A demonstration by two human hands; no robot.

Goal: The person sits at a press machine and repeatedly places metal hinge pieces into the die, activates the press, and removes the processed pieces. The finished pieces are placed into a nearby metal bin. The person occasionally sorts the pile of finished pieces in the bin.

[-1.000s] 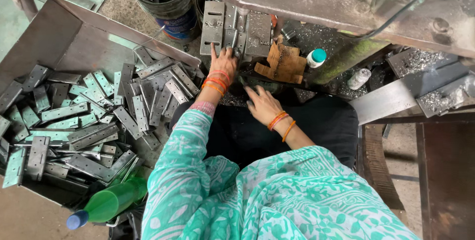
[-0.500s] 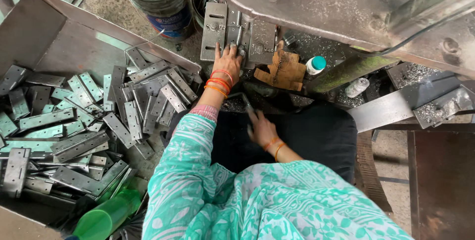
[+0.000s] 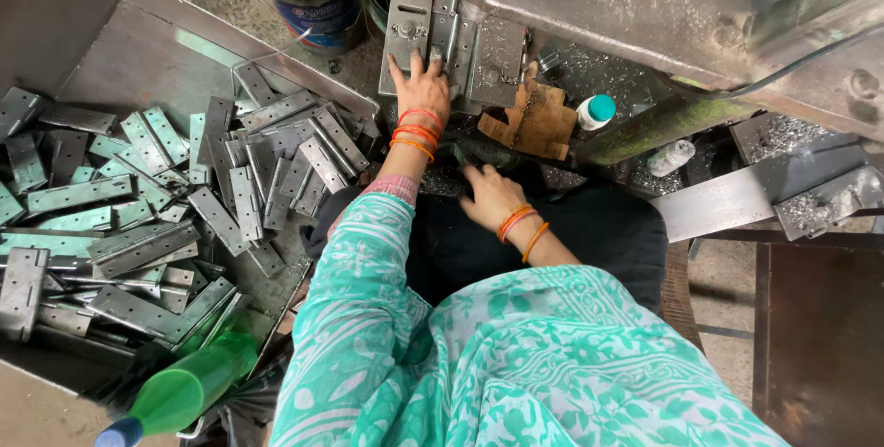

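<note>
Seating a hinge plate on the press bed, we press our left hand spread flat, right hand loosely curled below; next needs fingers withdrawn.

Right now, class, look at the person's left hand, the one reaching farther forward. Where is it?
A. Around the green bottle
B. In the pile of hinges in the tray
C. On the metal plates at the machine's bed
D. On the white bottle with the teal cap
C: the left hand lies flat on the grey metal plates at the machine, well away from the green bottle and the hinge pile.
</note>
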